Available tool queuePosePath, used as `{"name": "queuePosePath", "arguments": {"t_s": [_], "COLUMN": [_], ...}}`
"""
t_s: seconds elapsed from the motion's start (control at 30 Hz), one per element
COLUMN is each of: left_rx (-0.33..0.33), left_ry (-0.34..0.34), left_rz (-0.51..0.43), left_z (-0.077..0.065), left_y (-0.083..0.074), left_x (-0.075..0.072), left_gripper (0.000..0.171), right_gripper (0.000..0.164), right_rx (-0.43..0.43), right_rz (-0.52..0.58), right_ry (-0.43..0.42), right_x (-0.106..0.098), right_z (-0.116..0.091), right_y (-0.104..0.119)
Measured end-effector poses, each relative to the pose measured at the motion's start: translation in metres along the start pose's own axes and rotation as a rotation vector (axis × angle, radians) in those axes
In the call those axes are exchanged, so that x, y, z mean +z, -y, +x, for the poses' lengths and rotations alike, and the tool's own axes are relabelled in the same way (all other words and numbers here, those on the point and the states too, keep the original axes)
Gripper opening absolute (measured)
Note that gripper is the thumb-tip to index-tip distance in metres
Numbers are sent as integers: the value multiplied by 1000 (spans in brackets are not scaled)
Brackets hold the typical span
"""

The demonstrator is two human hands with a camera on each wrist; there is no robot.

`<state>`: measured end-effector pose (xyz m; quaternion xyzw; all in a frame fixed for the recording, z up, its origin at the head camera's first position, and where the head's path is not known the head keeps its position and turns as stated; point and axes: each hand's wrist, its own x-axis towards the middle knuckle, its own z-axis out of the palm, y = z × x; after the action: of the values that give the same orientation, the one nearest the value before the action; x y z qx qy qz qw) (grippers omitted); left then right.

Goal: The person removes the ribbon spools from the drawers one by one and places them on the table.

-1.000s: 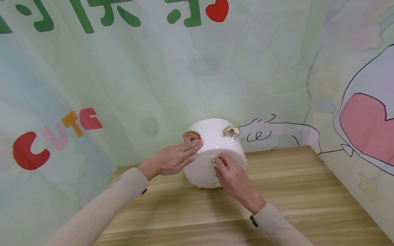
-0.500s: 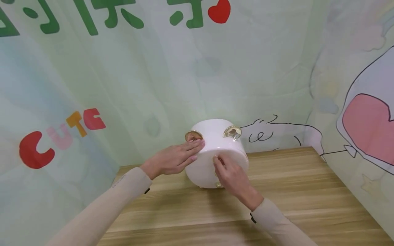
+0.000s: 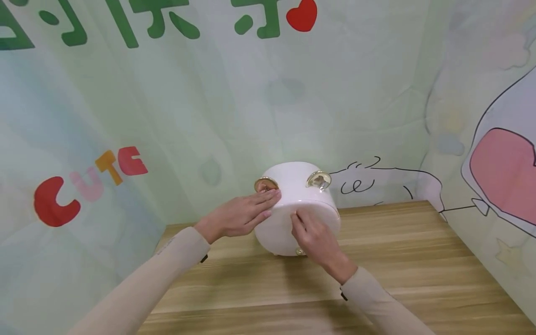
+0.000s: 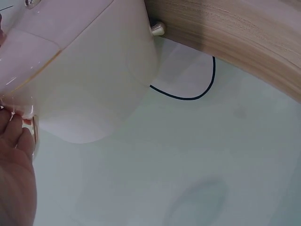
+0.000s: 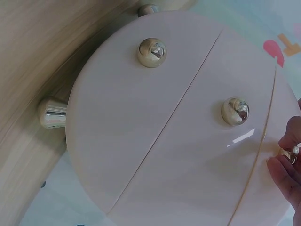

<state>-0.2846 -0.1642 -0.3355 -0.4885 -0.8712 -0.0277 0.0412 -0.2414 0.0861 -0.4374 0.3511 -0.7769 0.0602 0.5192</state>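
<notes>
A glossy white round jewelry box (image 3: 274, 235) stands on its flat side wall, its disc-shaped front crossed by thin seams. Two gold-rimmed rings (image 3: 319, 179) stick up from its top like ears. My left hand (image 3: 238, 216) lies with fingers extended over the upper left edge, fingertips by the left ring. At the front, my right hand (image 3: 316, 237) pinches the small gold top knob (image 5: 295, 151) between thumb and fingers. The middle knob (image 5: 235, 111) and lower knob (image 5: 151, 52) show in the right wrist view. Below the upper seam, the panels look flush.
Short gold feet (image 5: 53, 113) carry the box on a wood-grain table (image 3: 398, 260). Close behind it hangs a printed fabric backdrop (image 3: 201, 116), which also runs along both sides.
My right fingers have closed over the top knob, which showed beside them a second ago. The left hand stays on the box. The head view has shifted slightly.
</notes>
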Motion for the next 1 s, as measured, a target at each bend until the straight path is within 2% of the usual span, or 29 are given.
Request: {"name": "queuePosePath", "arguments": {"t_s": [0.23,0.47,0.73,1.0], "left_rx": [-16,-36,-39,-38], "left_ry": [4,23,27,23], "left_rz": [13,-10,-10,0], "left_z": [-1,0,-1,0], "left_y": [-1,-2,0,-1], "left_x": [0,0,-1,2], "left_gripper": [55,55,55,56], "right_gripper": [33,32,31,26], "right_rx": [-13,22,28,3], "right_rz": [18,74,114,122], "right_ry": [-34,1,0,-84], "right_x": [-4,-16,-29,-38], "right_z": [-2,-7,-11,-16], "right_y": [3,9,15,21]}}
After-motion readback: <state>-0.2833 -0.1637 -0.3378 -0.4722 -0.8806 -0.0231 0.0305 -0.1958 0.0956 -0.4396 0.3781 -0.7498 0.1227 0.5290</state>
